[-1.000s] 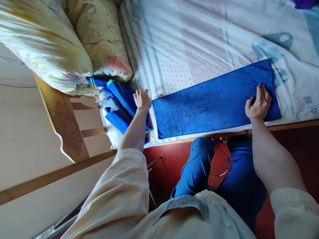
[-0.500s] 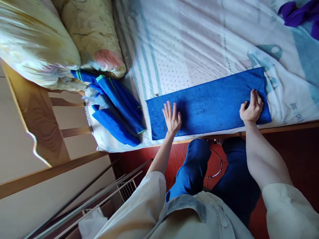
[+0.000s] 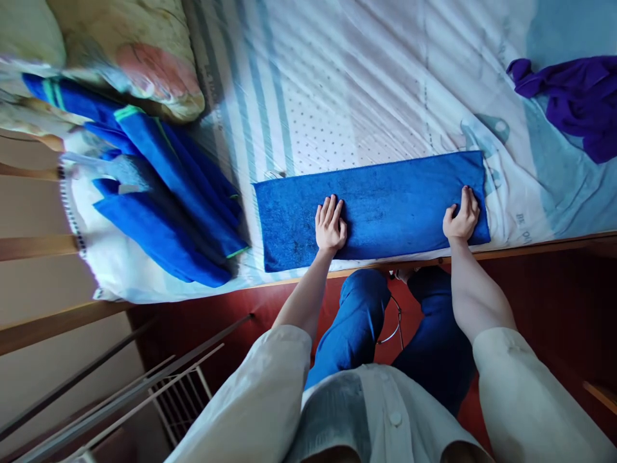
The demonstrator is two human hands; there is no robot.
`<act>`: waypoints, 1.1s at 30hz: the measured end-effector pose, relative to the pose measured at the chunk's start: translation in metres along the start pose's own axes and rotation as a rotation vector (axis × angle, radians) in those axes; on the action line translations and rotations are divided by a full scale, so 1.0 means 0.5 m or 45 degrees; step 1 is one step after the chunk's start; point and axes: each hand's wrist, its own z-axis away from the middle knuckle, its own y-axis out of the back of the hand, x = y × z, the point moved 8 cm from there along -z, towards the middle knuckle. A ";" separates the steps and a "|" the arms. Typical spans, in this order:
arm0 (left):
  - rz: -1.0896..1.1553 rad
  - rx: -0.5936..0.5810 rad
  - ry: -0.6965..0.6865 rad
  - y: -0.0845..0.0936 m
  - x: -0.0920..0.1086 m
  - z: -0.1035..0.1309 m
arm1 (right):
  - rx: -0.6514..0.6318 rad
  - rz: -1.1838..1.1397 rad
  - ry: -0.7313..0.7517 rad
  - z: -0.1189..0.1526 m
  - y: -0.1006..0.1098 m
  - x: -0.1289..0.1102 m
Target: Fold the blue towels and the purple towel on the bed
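Observation:
A blue towel point(image 3: 395, 209), spread as a long flat strip, lies along the near edge of the bed. My left hand point(image 3: 330, 225) rests flat on it left of the middle, fingers stretched out and palm down. Close to the towel's right end, my right hand point(image 3: 463, 215) presses on the cloth with its fingers slightly bent and the thumb apart. Neither hand grips the fabric. Left of the towel is a loose heap of blue cloth with green edging point(image 3: 178, 173).
A patterned sheet point(image 3: 328, 83) covers the bed, with a floral pillow point(image 3: 154, 71) at the upper left. Purple cloth point(image 3: 578, 96) lies crumpled at the right. A metal rack point(image 3: 183, 392) stands low at the left, near the wooden bed frame point(image 3: 62, 325).
My left hand, raised off the towel before, now lies on it. My right hand stays near the right end. The view has shifted right, bringing more of the purple cloth into sight.

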 end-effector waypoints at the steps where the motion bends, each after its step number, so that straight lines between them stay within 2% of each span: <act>1: 0.007 -0.006 0.011 -0.002 -0.001 -0.001 | -0.002 0.012 0.010 0.001 -0.002 0.002; 11: 0.141 -0.007 0.030 -0.007 -0.002 -0.006 | -0.064 0.183 0.009 -0.003 0.001 0.012; 18: 0.202 0.062 -0.017 0.000 0.009 -0.005 | -0.150 0.232 -0.121 -0.013 0.006 0.018; 22: 0.248 0.079 -0.033 -0.004 0.010 -0.005 | -0.170 0.256 -0.277 -0.016 0.014 0.006; 24: 0.267 0.071 -0.041 -0.007 0.010 -0.006 | -0.168 0.274 -0.254 -0.013 0.007 -0.043; 25: 0.272 0.071 -0.044 -0.008 0.009 -0.006 | -0.195 0.276 -0.181 -0.008 -0.006 -0.085; 29: 0.273 0.100 -0.054 -0.008 0.007 -0.005 | -0.507 0.137 0.320 0.050 -0.109 -0.341; 31: 0.267 0.120 -0.070 -0.010 0.006 -0.003 | -0.629 0.009 0.482 0.088 -0.159 -0.467; 33: 0.261 0.140 -0.090 -0.013 0.003 0.000 | -0.741 -0.114 0.584 0.119 -0.198 -0.560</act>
